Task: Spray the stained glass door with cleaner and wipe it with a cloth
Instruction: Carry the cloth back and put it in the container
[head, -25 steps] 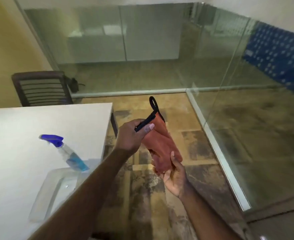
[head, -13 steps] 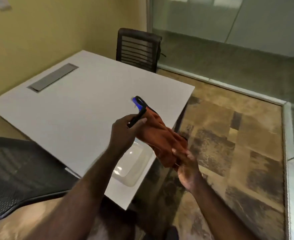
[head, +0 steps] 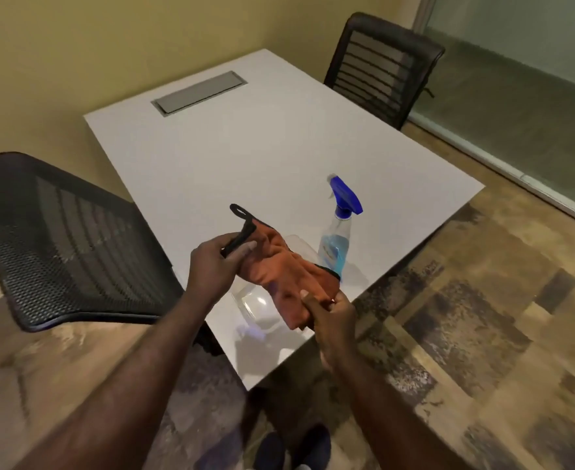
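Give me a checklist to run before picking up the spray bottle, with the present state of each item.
1. Spray bottle within sight, upright on the white table: ok.
2. A hand free to take it: not ok. The left hand and the right hand both grip the orange cloth.
3. Bottle holds cleaner: ok, blue liquid shows in it.
4. Path to the bottle clear: ok, though a clear plastic container lies next to it.
5. Glass door in view: cannot tell; only a glass panel shows at upper right.
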Tool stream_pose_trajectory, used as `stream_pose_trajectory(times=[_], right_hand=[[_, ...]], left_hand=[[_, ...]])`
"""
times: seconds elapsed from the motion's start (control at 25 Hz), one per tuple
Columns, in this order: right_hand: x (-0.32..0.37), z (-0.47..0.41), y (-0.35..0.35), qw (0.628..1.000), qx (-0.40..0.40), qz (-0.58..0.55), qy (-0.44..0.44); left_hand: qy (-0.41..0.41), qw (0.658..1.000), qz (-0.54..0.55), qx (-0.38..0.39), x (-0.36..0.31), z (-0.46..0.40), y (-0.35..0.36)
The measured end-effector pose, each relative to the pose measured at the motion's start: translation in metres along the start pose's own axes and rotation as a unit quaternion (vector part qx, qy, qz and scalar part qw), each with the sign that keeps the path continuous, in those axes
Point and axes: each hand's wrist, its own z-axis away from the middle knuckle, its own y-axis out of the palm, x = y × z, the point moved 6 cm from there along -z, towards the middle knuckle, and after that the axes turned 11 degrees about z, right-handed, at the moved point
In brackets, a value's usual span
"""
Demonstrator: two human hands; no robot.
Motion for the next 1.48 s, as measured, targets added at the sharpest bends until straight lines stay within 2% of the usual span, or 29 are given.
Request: stream_pose_trajectory(times=[0.24,0.44,0.68,1.0,1.32,1.48], right_hand=[[0.008,0.006,0.037,0.997,-0.039,0.072,0.01],[0.017,0.006,0.058,0.992,-0.079,0.097,-0.009],[0.021,-0.003,0.07,0.995,-0.069,0.077,-0.011],[0.012,-0.022,0.07,0.988,-0.023,0.15,0.02],[0.011,-0.028,0.064,0.993,0.001,0.112,0.028],[0.011,-0.028,0.055,0.994,0.022,0.1,0.029]], left_hand=[[-0.023,0.999,-0.009,-0.025,0.035,0.001,-0.004],[-0.027,0.999,-0.038,-0.009,0.06,-0.008,0.003],[0.004,0.99,-0.134,0.049,0.076,-0.019,0.024],[0.034,0.981,-0.178,0.069,0.09,-0.017,0.041],[0.019,0.977,-0.202,0.064,0.098,-0.014,0.042],[0.011,0.978,-0.207,0.035,0.098,-0.013,0.038]])
